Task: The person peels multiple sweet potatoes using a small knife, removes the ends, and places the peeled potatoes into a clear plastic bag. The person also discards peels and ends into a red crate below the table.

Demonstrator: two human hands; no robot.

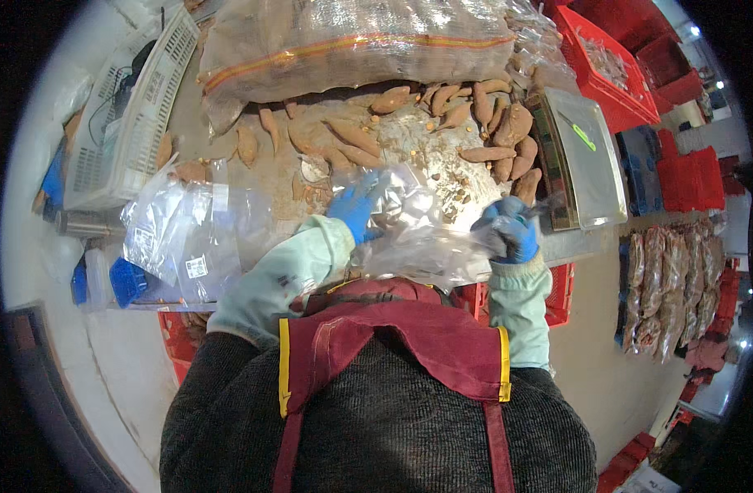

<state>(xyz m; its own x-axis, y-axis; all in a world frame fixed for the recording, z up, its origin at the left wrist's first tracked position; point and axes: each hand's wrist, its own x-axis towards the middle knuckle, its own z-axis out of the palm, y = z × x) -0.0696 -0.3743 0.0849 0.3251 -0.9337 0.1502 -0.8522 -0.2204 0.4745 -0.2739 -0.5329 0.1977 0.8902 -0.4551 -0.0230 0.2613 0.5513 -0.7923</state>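
Observation:
My left hand, in a blue glove, rests with spread fingers at the left side of a clear plastic bag; whether it grips the film cannot be told. Closed round the right end of that bag is my right hand, also blue-gloved. Sweet potatoes lie scattered on the worktable beyond my hands, several more in a heap at the right. A large woven sack lies across the far side. Flat clear bags with printed labels are stacked left of my left hand.
A white plastic crate stands at the left edge. At the right are a scale with a clear cover, a green-handled knife on it, and a red crate. Filled bags lie farther right. Blue trays sit at the lower left.

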